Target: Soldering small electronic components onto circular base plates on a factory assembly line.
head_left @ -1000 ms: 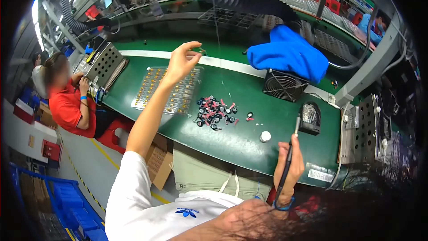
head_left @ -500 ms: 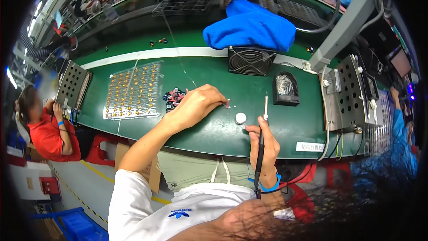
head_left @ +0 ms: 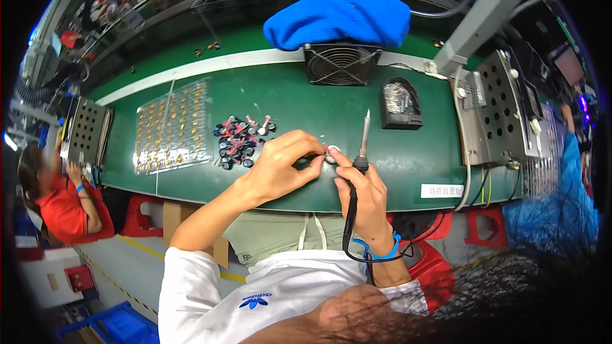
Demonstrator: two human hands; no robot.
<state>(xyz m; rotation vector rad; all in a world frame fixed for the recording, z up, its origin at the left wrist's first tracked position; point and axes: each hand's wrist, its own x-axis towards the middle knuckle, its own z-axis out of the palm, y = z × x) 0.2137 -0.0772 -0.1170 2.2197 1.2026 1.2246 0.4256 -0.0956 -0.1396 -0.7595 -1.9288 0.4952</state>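
Observation:
My left hand (head_left: 288,162) is pinched closed over the bench, holding a small part with pink leads (head_left: 325,147); most of it is hidden by my fingers. Close beside it, my right hand (head_left: 366,204) grips a soldering iron (head_left: 364,137), its tip pointing up and away from me. The right index fingertip reaches the pink leads. Just beneath the fingertips lies a small white round thing (head_left: 330,158), partly covered. Left of my left hand, a loose pile of small black round parts with red and pink leads (head_left: 236,146) lies on the green bench top (head_left: 293,105).
A clear tray of small gold-coloured parts (head_left: 172,130) lies at left. Behind my hands stand a black fan (head_left: 342,65) and a blue cloth (head_left: 344,13). A black box of metal bits (head_left: 400,105) and a perforated metal case (head_left: 494,111) are at right. A co-worker in red (head_left: 67,207) sits left.
My right hand has come left with the soldering iron, its fingers meeting my left hand at the pink leads. The view has shifted, and the pile of parts shows more fully.

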